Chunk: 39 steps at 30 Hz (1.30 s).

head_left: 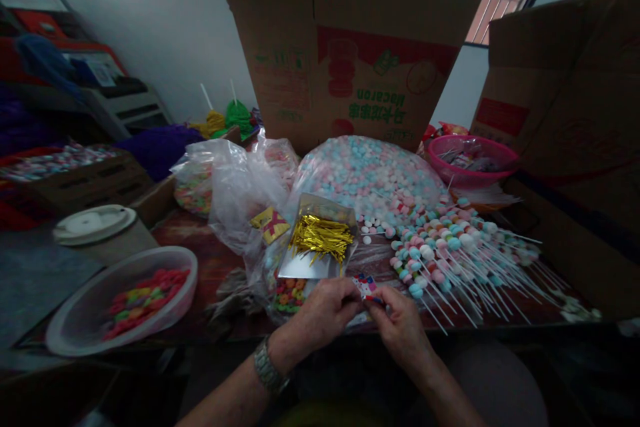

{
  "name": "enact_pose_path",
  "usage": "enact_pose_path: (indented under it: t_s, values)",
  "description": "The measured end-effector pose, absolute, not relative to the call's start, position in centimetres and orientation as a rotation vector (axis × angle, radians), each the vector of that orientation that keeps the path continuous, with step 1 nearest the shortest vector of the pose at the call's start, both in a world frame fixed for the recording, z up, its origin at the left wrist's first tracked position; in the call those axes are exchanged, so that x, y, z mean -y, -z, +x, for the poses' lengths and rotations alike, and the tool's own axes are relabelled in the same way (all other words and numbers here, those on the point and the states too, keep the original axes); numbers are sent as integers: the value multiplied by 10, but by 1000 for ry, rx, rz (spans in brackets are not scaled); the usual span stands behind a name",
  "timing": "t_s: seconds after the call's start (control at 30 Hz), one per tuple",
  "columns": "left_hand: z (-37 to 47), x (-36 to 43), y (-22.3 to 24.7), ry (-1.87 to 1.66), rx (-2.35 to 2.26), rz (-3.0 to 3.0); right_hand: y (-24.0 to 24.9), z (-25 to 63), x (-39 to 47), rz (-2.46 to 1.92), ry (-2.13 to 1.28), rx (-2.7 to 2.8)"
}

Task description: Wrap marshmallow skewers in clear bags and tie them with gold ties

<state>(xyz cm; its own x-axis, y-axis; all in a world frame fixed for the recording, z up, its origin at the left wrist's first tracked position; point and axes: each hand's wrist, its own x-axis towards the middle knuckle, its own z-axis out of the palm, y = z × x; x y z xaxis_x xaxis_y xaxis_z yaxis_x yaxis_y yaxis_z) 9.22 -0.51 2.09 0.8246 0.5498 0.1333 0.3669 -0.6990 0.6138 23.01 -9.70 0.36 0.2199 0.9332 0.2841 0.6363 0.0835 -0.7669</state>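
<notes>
My left hand [327, 307], with a metal watch on its wrist, is closed on the left side of a small printed packet [365, 285] in white, red and blue. The fingers of my right hand [397, 320] pinch the packet's lower right end. The packet's contents are too small to tell. Just beyond my left hand, gold twist ties [323, 237] lie in a clear tray [300, 265]. Colourful ring candies [291, 293] show in a bag under the tray. To the right lies a pile of pastel candy skewers [450, 247] on white sticks.
A big clear bag of pastel candies [367, 170] lies behind the tray, before a tall cardboard box [350, 60]. A pink basin [473, 177] stands back right. At left are a translucent bowl [65, 320] of candies and a lidded container [107, 243].
</notes>
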Motion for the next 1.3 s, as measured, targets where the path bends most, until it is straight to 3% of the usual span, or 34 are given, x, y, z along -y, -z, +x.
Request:
enact_pose_path:
  t_s: [0.13, 0.27, 0.43, 0.57, 0.7, 0.83, 1.3]
  values:
    - [101, 6, -15, -452, -461, 2422, -4, 239, 103, -1689, -287, 1529]
    - [104, -5, -6, -637, -564, 2276, -19, 272, 95, -1813, -139, 1518]
    - [96, -25, -5, -793, -644, 2199, -34, 335, 80, -2344, 480, 1604]
    - [86, -36, -11, -891, -593, 2246, -24, 358, 80, -2615, 604, 1797]
    - [77, -43, -15, -897, -560, 2327, -27, 366, 101, -2282, 771, 1806]
    - [79, -49, -20, -850, -542, 2389, -43, 355, 120, -1706, 637, 1905]
    - [85, -64, -18, -661, -435, 2623, -37, 350, 121, -1558, 501, 2204]
